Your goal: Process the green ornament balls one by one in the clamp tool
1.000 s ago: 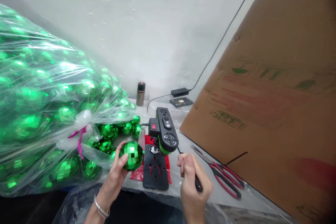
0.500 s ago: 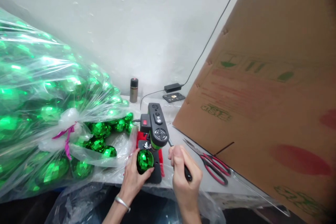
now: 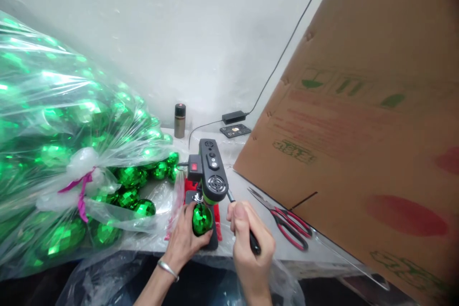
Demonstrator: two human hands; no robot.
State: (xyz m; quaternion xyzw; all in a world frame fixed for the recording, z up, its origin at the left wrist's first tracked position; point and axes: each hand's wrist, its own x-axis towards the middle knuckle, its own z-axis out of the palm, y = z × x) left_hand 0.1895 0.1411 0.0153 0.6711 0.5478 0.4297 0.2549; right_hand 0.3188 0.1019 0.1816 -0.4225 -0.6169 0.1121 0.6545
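Observation:
My left hand [image 3: 184,236] grips a shiny green faceted bauble [image 3: 202,220], fingers around its left side and thumb under its front. The bauble sits beneath the head of a small black bench machine [image 3: 214,167] with a lever, vents and a red switch. My right hand [image 3: 253,239] is wrapped round the black-handled lever [image 3: 255,244] on the machine's right side. Red material [image 3: 218,224] lies under the machine's black base. More green baubles [image 3: 132,177] lie left of the machine.
A large clear bag [image 3: 82,95] full of green baubles, tied with pink ribbon [image 3: 84,191], fills the left. Red-handled scissors [image 3: 287,222] lie at right before a big cardboard box [image 3: 351,129]. Behind stand a small bottle [image 3: 180,122], a power adapter [image 3: 234,116] and a phone [image 3: 235,131].
The bauble in my left hand has turned and shifted slightly under the machine head. My right hand keeps its hold on the lever. The whole view has shifted a little.

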